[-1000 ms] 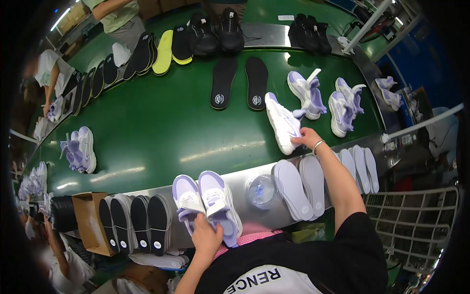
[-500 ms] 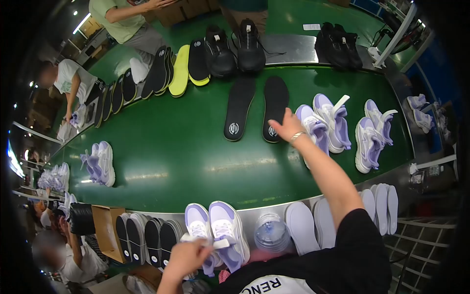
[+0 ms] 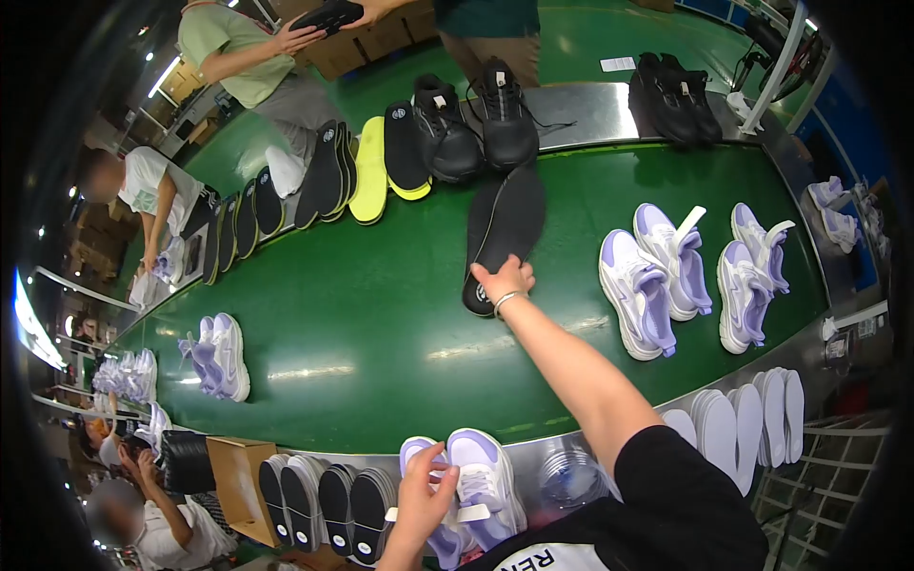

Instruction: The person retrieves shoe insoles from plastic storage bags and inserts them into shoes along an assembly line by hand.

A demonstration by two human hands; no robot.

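My right hand (image 3: 506, 285) is closed on the heel end of a black insole (image 3: 514, 214), which overlaps a second black insole (image 3: 479, 228) on the green belt. The print on the heel is partly covered by my fingers. Close to my body, my left hand (image 3: 426, 493) is over a pair of white and purple sneakers (image 3: 486, 471), its thumb and fingers apart. White strips (image 3: 473, 514) stick out at the openings of that pair. Whether my left fingers touch the shoe I cannot tell.
More white-purple sneakers (image 3: 633, 295) stand on the belt (image 3: 362, 314) at right and left. Black shoes (image 3: 509, 124) and rows of insoles (image 3: 369, 176) line the far ledge. Stacked insoles (image 3: 336, 504) and a plastic jar (image 3: 571, 476) line the near edge. Other people work across and at left.
My right hand has moved left and taken hold of a black insole, bringing the two insoles together. My left hand has loosened from the white strip at the near sneakers, and its fingers have spread.
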